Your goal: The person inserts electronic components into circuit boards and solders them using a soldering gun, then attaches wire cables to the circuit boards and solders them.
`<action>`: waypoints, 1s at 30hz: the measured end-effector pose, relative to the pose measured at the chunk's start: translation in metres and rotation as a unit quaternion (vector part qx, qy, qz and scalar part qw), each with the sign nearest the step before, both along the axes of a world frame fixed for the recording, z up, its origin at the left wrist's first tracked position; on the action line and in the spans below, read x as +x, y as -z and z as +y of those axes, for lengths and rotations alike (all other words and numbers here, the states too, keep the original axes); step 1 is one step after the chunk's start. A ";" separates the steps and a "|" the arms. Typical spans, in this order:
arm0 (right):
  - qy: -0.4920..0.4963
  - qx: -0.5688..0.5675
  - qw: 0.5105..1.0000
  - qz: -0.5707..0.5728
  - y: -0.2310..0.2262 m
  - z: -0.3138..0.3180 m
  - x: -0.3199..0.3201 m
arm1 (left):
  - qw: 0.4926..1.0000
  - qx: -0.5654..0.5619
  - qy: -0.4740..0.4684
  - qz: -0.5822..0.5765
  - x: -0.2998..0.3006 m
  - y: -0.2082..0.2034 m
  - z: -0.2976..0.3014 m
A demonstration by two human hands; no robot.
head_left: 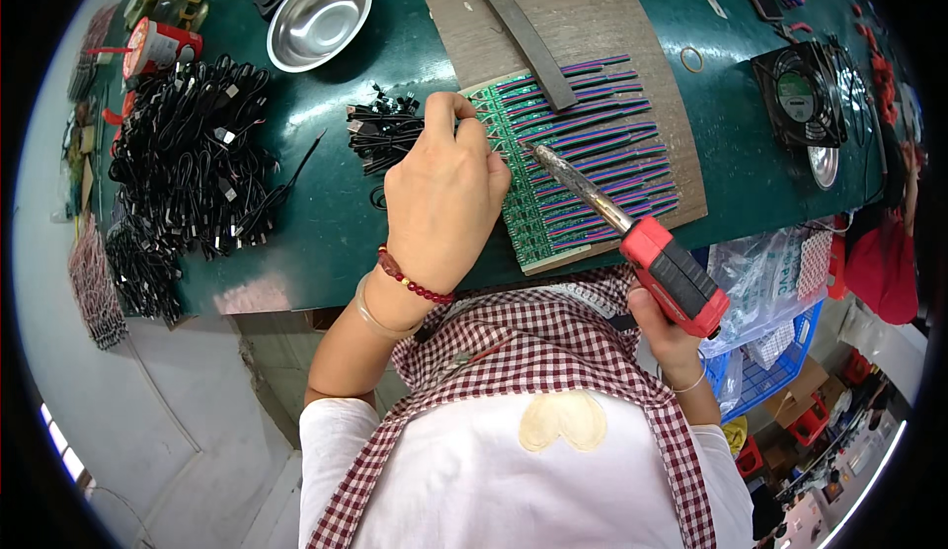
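Observation:
A panel of small green circuit boards lies on a brown board, with rows of multicoloured flat wires running off to its right. My right hand is wrapped around the red and black handle of a soldering iron. The iron's metal tip points up and left and meets or hovers over the panel's upper middle. At the panel's left edge, my left hand is closed in a pinch; its own fingers hide whatever is between them. Beside it lies a small bundle of black USB cables.
A flat grey bar lies across the wires' upper end. Farther left are a large heap of black cables, a steel bowl and a red cup. A black fan stands at the right on the green table.

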State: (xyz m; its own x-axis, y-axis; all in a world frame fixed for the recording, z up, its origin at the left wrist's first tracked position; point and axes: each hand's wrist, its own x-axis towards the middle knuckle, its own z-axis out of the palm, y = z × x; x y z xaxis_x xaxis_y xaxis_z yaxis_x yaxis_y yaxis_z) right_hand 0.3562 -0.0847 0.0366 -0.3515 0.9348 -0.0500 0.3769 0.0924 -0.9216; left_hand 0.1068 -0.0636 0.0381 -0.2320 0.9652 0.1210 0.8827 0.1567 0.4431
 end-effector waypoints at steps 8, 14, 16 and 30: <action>-0.017 0.030 0.999 -0.004 0.000 0.001 0.003 | 0.999 0.000 0.029 0.019 -0.001 -0.002 0.000; -0.050 0.070 0.996 -0.015 -0.002 0.003 0.003 | 0.999 -0.005 0.034 0.014 -0.001 -0.004 -0.001; -0.053 0.067 0.996 -0.020 -0.002 0.003 0.002 | 0.999 -0.010 0.034 0.016 -0.001 -0.005 -0.001; -0.077 0.090 0.991 -0.056 -0.006 0.002 -0.002 | 0.998 -0.023 0.041 0.033 0.002 -0.005 -0.002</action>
State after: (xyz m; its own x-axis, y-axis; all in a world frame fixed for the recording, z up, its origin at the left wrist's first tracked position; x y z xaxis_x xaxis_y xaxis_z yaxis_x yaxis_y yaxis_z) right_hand 0.3546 -0.0831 0.0426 -0.4922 0.8680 0.0652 0.4454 0.3155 -0.8379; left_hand 0.1086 -0.0657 0.0429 -0.1458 0.9853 0.0893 0.9202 0.1019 0.3779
